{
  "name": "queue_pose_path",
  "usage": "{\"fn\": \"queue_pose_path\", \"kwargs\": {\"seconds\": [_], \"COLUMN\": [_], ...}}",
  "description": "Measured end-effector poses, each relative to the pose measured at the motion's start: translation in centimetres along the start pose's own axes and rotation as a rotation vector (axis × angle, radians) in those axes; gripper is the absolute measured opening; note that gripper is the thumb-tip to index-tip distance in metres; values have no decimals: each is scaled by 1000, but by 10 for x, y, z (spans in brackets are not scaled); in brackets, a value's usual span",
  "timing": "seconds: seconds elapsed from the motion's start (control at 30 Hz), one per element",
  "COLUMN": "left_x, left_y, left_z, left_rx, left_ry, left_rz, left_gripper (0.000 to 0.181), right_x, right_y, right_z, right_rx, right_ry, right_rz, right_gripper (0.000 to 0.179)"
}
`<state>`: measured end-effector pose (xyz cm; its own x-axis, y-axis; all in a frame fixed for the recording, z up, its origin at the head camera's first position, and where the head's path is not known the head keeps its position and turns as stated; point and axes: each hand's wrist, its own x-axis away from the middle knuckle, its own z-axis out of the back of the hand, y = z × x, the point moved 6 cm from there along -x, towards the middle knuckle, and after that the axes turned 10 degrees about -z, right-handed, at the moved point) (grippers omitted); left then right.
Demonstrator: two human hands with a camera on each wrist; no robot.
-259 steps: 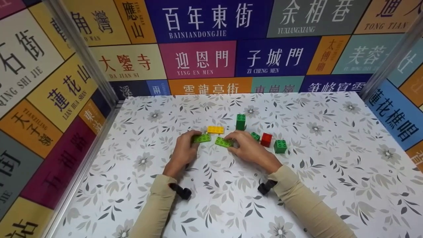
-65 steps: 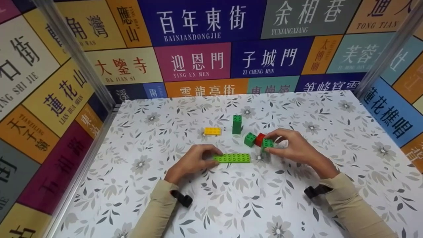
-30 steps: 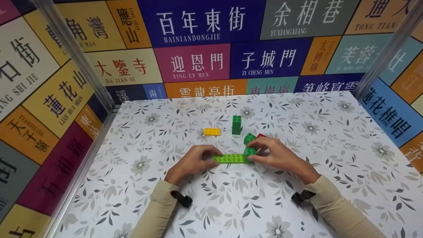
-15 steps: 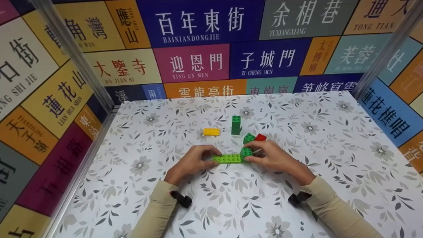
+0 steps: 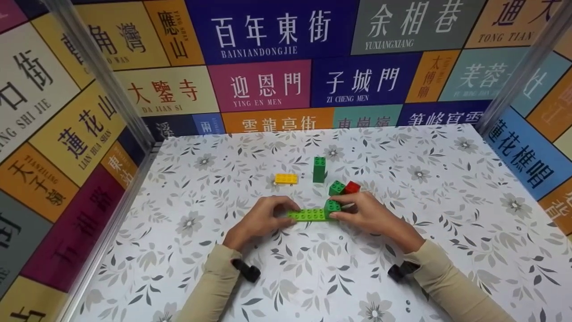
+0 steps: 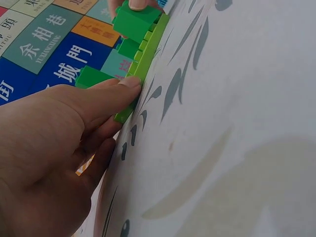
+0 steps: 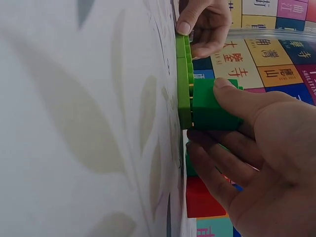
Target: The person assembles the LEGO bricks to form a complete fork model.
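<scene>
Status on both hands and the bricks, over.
Left hand pinching lime strip, left end. Right hand holding green cube at right end; full seating unclear. Second green cube and red block close behind.

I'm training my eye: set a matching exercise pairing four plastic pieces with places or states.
1. flat yellow plastic brick
2. tall green plastic block
3. red plastic block
4. flat lime-green plastic strip

A. pinched by the left hand
B. leftmost piece in the head view
C. beside an unheld green plastic cube
D. standing like a tower

Pairs: 1-B; 2-D; 3-C; 4-A
</scene>
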<state>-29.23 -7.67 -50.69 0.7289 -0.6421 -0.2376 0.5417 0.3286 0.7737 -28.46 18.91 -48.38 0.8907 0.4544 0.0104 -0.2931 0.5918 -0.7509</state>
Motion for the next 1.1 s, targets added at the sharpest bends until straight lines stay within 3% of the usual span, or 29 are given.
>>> {"fn": "queue_pose_path", "kwargs": {"seconds": [0.3, 0.53, 0.9, 1.1], "left_x": [-2, 1, 2, -1], "left_y": [0, 0, -3, -2], "left_z": [-3, 0, 0, -2], "left_rx": [2, -2, 13, 18], "left_ry": [-6, 12, 16, 8], "left_rz": [18, 44, 72, 76], "left_gripper": [27, 25, 25, 26], "right_x": [0, -1, -4, -3], "right_y": [-3, -7, -5, -2], "right_z": [0, -1, 1, 1], "right_rx": [31, 75, 24, 18], "right_ry": [-14, -5, 28, 26], "right_rz": [-64, -36, -60, -120], "right_gripper": [54, 54, 53, 53]}}
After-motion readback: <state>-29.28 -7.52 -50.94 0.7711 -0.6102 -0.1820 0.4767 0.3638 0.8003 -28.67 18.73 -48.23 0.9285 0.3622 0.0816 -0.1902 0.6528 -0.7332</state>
